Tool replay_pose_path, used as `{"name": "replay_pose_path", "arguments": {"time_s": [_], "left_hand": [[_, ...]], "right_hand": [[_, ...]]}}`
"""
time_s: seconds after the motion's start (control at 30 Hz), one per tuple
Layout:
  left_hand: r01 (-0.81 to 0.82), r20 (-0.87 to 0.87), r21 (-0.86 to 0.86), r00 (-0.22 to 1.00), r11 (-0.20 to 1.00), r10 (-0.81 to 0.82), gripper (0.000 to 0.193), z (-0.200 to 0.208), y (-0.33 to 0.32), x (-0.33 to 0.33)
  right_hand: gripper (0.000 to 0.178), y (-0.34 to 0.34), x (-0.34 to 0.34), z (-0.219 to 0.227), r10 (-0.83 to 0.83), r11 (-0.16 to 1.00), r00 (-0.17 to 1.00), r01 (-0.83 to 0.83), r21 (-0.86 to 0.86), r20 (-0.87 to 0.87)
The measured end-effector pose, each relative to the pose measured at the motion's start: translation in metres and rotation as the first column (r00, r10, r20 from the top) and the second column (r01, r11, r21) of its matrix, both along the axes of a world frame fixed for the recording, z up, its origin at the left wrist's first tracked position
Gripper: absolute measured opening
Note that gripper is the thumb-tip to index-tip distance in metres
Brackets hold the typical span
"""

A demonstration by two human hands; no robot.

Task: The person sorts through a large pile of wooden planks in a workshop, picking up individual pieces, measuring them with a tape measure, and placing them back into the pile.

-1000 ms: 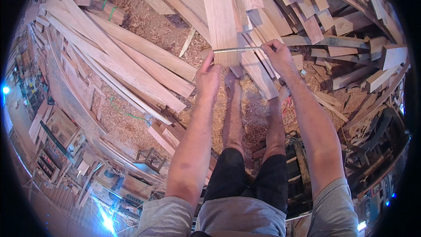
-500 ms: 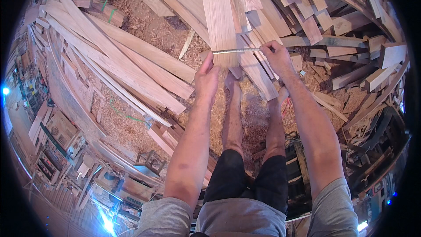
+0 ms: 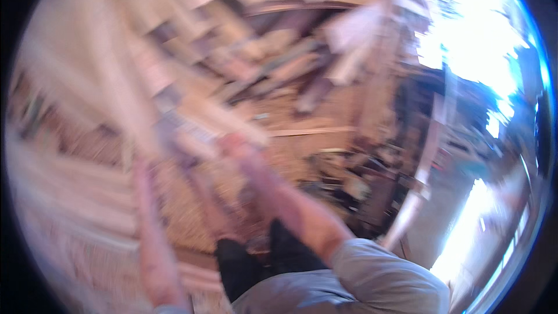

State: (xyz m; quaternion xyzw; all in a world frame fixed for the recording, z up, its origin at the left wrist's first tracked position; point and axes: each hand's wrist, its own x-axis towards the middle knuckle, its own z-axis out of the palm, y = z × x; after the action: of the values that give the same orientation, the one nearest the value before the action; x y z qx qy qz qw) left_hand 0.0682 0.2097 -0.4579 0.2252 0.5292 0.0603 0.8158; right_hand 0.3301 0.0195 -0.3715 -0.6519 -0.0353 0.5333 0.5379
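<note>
The picture is badly smeared by motion. My left hand (image 3: 142,166) is at the near end of a long pale wooden board (image 3: 131,110); its fingers blur into the wood. To the right, my right hand (image 3: 233,144) is beside the end of another board (image 3: 224,121), its fingers equally smeared. Neither the grip of either hand nor any measuring tape between them can be made out.
Wood shavings (image 3: 180,209) cover the floor around my legs. Stacked boards (image 3: 232,61) lie at the far side, and dark clutter (image 3: 349,183) stands to the right. Strong light (image 3: 476,40) glares at the far right.
The view has swung to the right, so both hands now appear further left and lower. A measuring tape, earlier stretched across the board between my hands, no longer shows clearly.
</note>
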Motion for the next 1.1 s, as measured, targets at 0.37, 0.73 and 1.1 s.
{"name": "replay_pose_path", "arguments": {"time_s": [0.37,0.73,1.1], "left_hand": [[0.109,-0.068,0.202,0.993,0.973,-0.097,0.054,0.068,0.021,0.037],[0.084,-0.259,0.466,0.965,0.881,0.045,0.039,0.243,0.018,0.11],[-0.189,0.095,0.403,0.982,0.896,0.164,0.039,0.367,-0.074,0.129]], "right_hand": [[0.018,-0.168,0.136,0.316,-0.467,0.779,0.785,0.583,-0.232,0.407],[0.055,-0.515,0.294,0.326,-0.133,0.536,0.478,0.772,-0.342,0.868],[0.038,-0.573,0.334,0.261,-0.839,0.367,0.518,0.765,0.529,-0.167]]}}
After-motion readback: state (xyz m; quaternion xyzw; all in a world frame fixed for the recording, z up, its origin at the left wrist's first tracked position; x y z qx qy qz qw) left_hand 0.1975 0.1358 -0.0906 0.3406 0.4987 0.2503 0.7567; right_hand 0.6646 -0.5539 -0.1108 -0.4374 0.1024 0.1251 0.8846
